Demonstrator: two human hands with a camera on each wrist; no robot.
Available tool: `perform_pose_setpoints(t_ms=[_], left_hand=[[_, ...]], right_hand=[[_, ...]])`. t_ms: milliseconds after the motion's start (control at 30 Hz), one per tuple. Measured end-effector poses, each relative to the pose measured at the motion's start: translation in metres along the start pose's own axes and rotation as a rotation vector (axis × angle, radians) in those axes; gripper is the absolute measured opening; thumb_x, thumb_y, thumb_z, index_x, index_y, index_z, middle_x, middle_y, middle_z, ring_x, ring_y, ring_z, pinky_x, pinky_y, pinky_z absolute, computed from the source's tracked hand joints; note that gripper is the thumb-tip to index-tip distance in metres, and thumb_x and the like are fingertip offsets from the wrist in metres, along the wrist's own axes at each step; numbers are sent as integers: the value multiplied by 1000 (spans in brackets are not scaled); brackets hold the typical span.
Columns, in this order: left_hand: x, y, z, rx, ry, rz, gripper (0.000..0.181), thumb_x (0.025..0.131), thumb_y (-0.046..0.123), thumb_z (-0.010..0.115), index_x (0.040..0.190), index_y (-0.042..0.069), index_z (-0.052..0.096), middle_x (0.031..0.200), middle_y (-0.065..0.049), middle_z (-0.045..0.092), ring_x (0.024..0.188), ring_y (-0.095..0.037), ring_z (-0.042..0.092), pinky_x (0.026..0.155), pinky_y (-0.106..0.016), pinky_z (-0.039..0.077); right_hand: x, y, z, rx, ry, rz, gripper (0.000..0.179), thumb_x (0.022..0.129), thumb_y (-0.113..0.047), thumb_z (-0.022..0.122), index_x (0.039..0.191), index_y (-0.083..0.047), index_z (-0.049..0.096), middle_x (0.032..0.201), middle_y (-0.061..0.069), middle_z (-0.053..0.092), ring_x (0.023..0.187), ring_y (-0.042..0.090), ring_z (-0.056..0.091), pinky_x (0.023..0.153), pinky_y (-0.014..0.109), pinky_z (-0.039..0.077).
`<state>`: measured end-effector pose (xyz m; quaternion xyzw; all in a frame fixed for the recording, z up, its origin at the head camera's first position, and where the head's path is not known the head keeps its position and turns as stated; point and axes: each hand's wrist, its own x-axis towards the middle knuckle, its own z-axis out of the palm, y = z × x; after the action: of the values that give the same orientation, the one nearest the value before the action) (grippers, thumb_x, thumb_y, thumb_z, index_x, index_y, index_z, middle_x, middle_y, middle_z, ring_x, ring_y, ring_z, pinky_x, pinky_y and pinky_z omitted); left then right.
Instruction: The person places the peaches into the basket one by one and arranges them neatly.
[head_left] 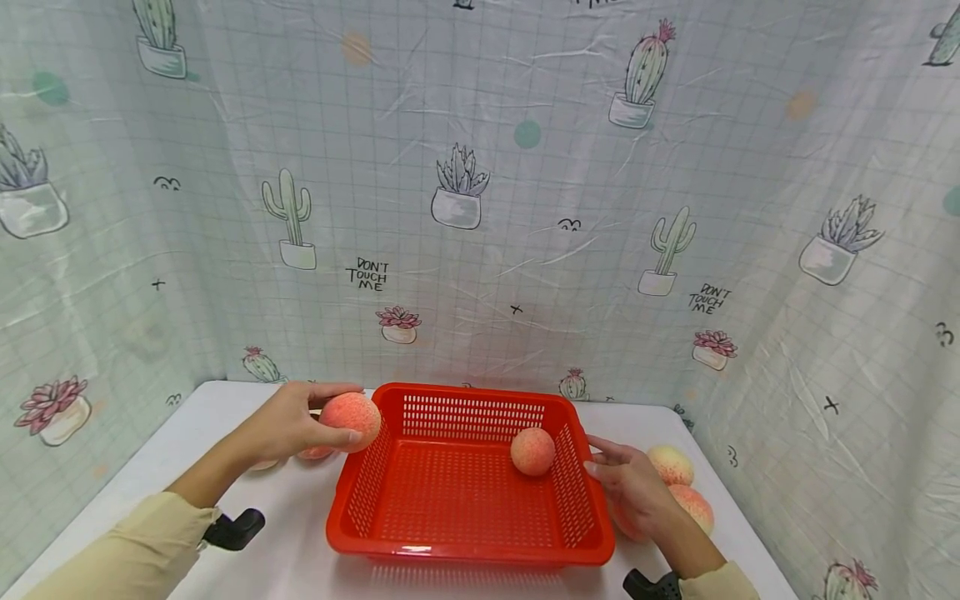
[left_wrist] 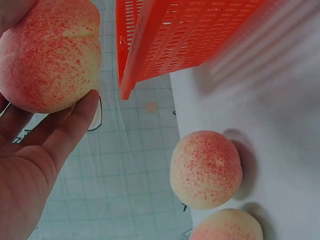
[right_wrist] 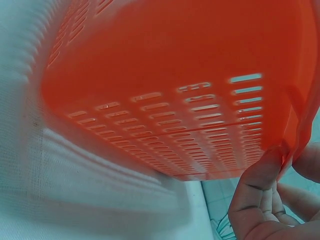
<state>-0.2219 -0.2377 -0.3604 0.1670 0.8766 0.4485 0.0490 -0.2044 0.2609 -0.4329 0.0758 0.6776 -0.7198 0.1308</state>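
My left hand grips a pink-and-yellow peach, raised beside the left rim of a red plastic basket. In the left wrist view the fingers curl around that peach, apart from the basket wall. Inside the basket another peach lies toward the back right. At the basket's right side my right hand pinches the rim; the right wrist view shows thumb and fingers on either side of the rim's edge.
Two peaches lie on the white table left of the basket, partly hidden by the left hand in the head view. Several more peaches sit to the right, behind the right hand. A cactus-print curtain encloses the back and sides.
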Motion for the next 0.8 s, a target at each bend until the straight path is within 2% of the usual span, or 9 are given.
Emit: perform_pose_setpoints(t_ms=[233,600,800], left_hand=[[4,3,4,-26,-10,-3,76,79,34,91,144,7,62,121,-11,75,103,-23,70,79,-29,63],[11,9,12,-29,-30,-28,72,79,36,91,142,13,64,121,-7,75,105,-21,68,85,-30,61],[15,12,17,0,-29,2,72,78,39,91,140,13,66,117,-4,77,103,-18,69,84,-29,60]], right_hand=[[1,0,1,-6,30,-4,62,102,-7,61,160,-11,41,123,12,69,107,21,69,96,37,62],[0,3,2,-26,36,-8,64,101,-8,64,160,-11,41,120,11,70,104,20,70,96,37,62],[0,3,1,-30,41,-10,63,101,-7,63,160,-10,42,120,11,70,105,21,71,96,36,62]])
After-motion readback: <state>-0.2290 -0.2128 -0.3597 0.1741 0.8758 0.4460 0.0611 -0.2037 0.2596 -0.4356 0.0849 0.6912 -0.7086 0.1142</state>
